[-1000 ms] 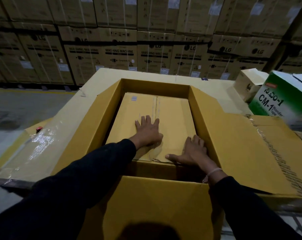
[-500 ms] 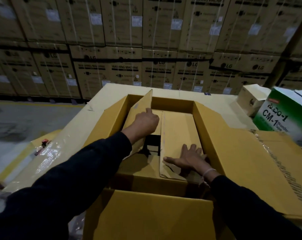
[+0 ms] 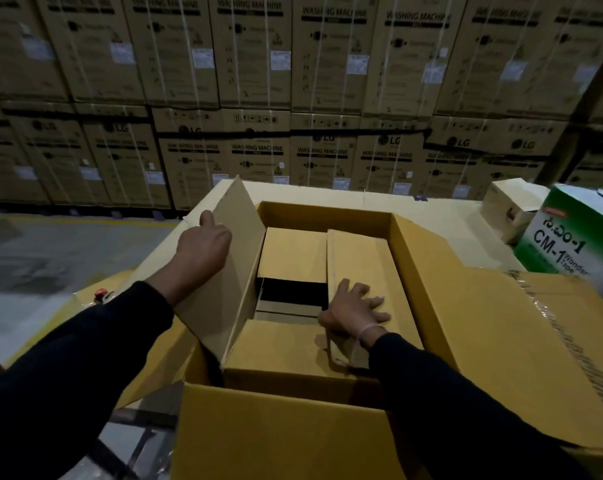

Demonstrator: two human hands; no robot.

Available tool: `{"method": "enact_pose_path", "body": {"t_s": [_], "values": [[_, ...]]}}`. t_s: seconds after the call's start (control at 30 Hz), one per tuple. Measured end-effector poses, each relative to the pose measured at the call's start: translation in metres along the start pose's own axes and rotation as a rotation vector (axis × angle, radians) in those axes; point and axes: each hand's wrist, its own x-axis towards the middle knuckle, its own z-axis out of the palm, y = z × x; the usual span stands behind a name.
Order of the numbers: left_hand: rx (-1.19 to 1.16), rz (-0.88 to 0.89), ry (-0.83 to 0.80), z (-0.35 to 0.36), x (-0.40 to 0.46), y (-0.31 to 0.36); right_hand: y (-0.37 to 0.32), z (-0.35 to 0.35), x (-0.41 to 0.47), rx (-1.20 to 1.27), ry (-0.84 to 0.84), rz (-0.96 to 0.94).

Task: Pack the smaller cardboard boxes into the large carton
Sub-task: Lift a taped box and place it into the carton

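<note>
A large open yellow-brown carton (image 3: 286, 441) stands right in front of me, its right flap (image 3: 494, 341) folded outward. Inside sits a smaller cardboard box (image 3: 293, 355) with its top partly open and a dark gap at its middle. My left hand (image 3: 203, 249) grips the box's left flap (image 3: 231, 271) and holds it upright. My right hand (image 3: 355, 311) rests flat, fingers spread, on the right flap (image 3: 362, 258), which lies down.
A green and white CM-1 tape box (image 3: 566, 240) and a small open cardboard box (image 3: 511, 209) stand at the right. The carton rests on a pale platform (image 3: 327, 194). Stacked washing machine cartons (image 3: 293, 98) form a wall behind. Grey floor (image 3: 51, 251) lies to the left.
My left hand has lifted the inner box's left flap from flat to fully upright, exposing a dark gap. My right hand stays pressed on the right flap.
</note>
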Motion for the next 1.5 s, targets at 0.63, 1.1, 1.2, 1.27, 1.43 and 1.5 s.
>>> {"method": "enact_pose_path", "body": {"t_s": [0.63, 1.1, 1.2, 1.27, 1.43, 1.5], "values": [[0.234, 0.015, -0.247, 0.046, 0.046, 0.042, 0.102, -0.143, -0.019, -0.608, 0.478, 0.015], [0.348, 0.33, -0.382, 0.014, 0.035, 0.001, 0.098, -0.092, 0.055, -1.0, 0.377, -0.139], [0.223, 0.22, -0.589, -0.007, 0.054, 0.009, 0.092, -0.079, 0.069, -0.963, 0.329, -0.189], [0.041, 0.072, -0.575, -0.018, 0.074, 0.019, 0.086, -0.071, 0.075, -0.926, 0.317, -0.195], [0.184, 0.087, -0.38, 0.011, 0.1, 0.046, 0.084, -0.046, 0.095, -0.88, 0.407, -0.209], [0.21, 0.074, -0.264, 0.029, 0.107, 0.055, 0.087, -0.042, 0.107, -0.879, 0.457, -0.239]]}}
